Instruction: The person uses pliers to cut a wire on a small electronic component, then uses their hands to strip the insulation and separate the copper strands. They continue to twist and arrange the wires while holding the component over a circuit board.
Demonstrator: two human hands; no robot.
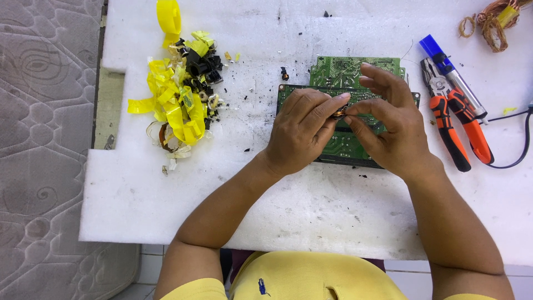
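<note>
My left hand (302, 130) and my right hand (386, 122) meet over two stacked green circuit boards (350, 69) on a white foam sheet (305, 211). Between the fingertips of both hands sits a small copper-coloured coil part (338, 114), pinched from both sides. The lower board is mostly hidden under my hands. A small black component (285, 73) lies loose just left of the boards.
Yellow tape scraps and black parts (180, 94) are heaped at the left. Orange-handled pliers (458, 125), a blue-tipped tool (449, 75) and a black cable (522, 144) lie at the right. Copper wire coils (494, 22) sit in the far right corner. A grey mattress (44, 139) borders the left.
</note>
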